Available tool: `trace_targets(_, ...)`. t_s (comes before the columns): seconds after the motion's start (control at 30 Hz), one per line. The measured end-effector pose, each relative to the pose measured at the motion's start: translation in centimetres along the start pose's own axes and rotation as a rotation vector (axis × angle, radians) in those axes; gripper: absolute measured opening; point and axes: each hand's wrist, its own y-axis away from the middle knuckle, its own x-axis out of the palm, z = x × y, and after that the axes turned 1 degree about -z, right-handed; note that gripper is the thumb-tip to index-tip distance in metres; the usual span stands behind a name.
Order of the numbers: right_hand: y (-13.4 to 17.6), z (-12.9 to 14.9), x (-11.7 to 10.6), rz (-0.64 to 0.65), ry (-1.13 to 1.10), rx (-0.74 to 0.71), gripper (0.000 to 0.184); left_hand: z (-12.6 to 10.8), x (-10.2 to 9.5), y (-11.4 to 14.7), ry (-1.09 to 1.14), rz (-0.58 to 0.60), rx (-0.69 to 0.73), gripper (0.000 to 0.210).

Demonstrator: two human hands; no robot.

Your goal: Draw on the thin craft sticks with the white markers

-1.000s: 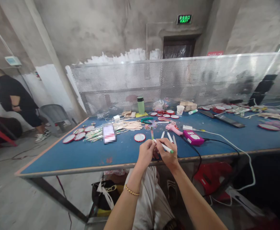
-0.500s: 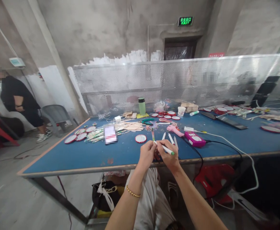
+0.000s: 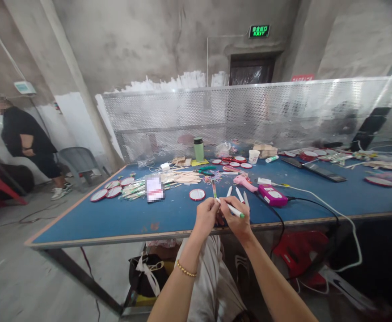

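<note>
At the table's front edge, my left hand (image 3: 205, 215) is closed on a thin flat stick (image 3: 214, 189) that stands up out of the fingers, coloured reddish at the top and green lower down. My right hand (image 3: 238, 220) grips a white marker pen (image 3: 233, 209) with a green end, its tip side pointing left at the stick's lower part. Fingers hide the exact contact. Just beyond lie several white pens (image 3: 239, 194). To the left is a round white disc (image 3: 197, 194) with a red rim.
A pink glue gun (image 3: 246, 182) and a purple box (image 3: 272, 196) with cables lie to the right. Wooden sticks (image 3: 184, 177) are piled at left. Behind stand a green bottle (image 3: 199, 150) and a paper cup (image 3: 254, 156). A person (image 3: 28, 134) stands far left.
Almost nothing differs. Both hands keep their hold on the stick and the marker pen in nearly the same place.
</note>
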Motion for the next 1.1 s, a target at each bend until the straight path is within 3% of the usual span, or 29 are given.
trace_targets(0.23,0.02,-0.06,0.07,-0.092,0.019,0.027,0.017,-0.30,0.05,0.03,0.061,0.017,-0.030,0.024)
trace_targets(0.57,0.01,0.02,0.01,0.010,0.006,-0.018,0.018,0.05,-0.03,0.01,0.004,-0.006,0.010,0.031)
trace_targets(0.8,0.13,-0.13,0.14,-0.075,0.014,0.062,0.019,-0.29,0.00,0.15,0.064,0.016,-0.034,0.024)
trace_targets(1.1,-0.02,0.07,0.19,-0.006,-0.006,0.013,0.019,-0.01,0.02,0.06,0.018,-0.014,0.004,0.030)
